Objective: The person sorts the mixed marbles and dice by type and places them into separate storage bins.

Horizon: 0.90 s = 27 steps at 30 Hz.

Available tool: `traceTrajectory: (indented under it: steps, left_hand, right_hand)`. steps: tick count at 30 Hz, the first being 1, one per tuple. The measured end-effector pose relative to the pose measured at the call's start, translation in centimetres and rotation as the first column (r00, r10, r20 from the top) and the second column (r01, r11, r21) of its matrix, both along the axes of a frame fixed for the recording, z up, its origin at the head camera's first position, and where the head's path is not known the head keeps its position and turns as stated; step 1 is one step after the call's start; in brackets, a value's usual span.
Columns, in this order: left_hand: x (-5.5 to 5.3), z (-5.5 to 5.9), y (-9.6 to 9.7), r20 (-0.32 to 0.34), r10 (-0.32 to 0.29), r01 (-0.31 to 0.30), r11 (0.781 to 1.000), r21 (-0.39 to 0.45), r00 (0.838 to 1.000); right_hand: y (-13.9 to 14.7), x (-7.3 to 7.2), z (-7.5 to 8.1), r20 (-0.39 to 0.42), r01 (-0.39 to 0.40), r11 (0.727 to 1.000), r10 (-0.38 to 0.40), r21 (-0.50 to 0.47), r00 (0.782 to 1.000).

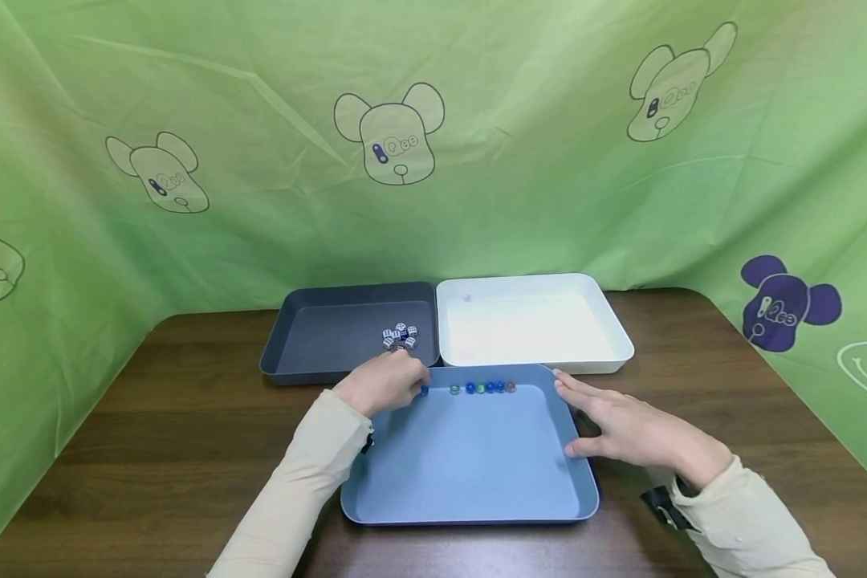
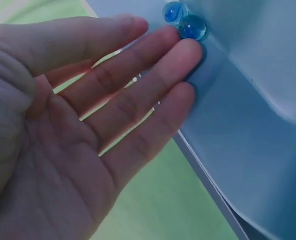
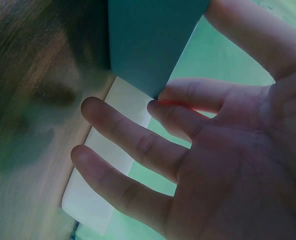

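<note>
Marbles [image 2: 192,28] nr straight-fingered L hand [image 1: 384,384]; R hand [image 1: 632,425] spread, tips touching blue tray [image 1: 477,466].

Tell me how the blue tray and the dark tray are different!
The blue tray is light, but the dark tray is nearly black. The blue tray has glass marbles inside, while the dark tray has dice. The blue tray sits in front; the dark tray is behind, toward the left. Both are shallow with rounded corners.
</note>
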State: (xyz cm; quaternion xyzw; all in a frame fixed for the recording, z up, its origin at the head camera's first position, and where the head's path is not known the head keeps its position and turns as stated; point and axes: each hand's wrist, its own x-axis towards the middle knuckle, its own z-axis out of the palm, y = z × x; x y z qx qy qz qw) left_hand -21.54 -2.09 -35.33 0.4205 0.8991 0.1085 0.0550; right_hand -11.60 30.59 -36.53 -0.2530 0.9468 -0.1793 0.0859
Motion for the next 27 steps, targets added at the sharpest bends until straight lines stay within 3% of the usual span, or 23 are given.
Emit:
traceTrajectory:
  steps: [11,18,27]
  left_hand:
    - [0.22,-0.16,-0.02,0.006,0.028,-0.028,1.000,0.004,1.000]
    - [0.39,-0.15,0.02,0.024,0.089,-0.089,0.996,-0.029,0.996]
    - [0.55,-0.13,0.47,0.054,0.126,-0.122,0.990,-0.069,0.991]
  right_hand:
    - [0.04,0.00,-0.07,0.001,0.003,1.000,-0.003,0.002,1.000]
    - [0.05,-0.11,0.01,0.005,0.006,1.000,-0.006,0.004,1.000]
    - [0.11,-0.11,0.01,0.013,0.005,1.000,-0.005,-0.004,1.000]
